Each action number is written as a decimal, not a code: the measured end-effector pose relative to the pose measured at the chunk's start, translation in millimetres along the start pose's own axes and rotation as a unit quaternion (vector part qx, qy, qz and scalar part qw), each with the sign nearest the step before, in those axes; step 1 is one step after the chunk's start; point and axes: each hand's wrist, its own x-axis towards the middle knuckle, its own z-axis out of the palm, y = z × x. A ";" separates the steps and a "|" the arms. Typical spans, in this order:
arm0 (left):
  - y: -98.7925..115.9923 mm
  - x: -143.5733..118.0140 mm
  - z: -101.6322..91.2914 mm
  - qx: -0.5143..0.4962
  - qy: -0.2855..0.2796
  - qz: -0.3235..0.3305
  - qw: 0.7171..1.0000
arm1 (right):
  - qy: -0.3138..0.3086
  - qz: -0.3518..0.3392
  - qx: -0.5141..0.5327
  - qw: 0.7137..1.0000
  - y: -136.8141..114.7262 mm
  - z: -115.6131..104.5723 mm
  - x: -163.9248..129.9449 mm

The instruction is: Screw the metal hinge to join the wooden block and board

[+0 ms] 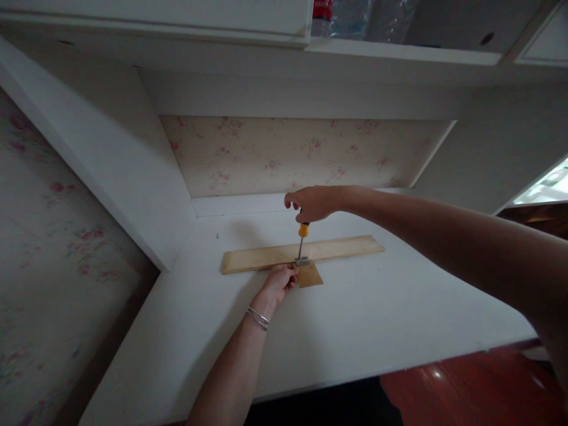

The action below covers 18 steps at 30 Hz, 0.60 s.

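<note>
Right hand (313, 204) grips upright screwdriver (302, 234) over hinge (302, 260); left hand (280, 283) pinches wooden strip (266, 258) steady; keep the shaft vertical.

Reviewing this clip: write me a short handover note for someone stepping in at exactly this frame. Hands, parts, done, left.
Right hand: gripping the screwdriver from above, held upright, tip on the metal hinge.
Left hand: steadying the hinge and the small wood piece against the long wood strip on the white desk.
Done: hinge set across the two pieces, tool on it.
Left: whether any screw is seated is too small to tell; check that first.
</note>
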 end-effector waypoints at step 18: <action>2.4 -1.9 0.8 0.019 0.003 0.002 1.000 | -0.004 -0.066 0.008 0.998 4.3 -7.7 -8.3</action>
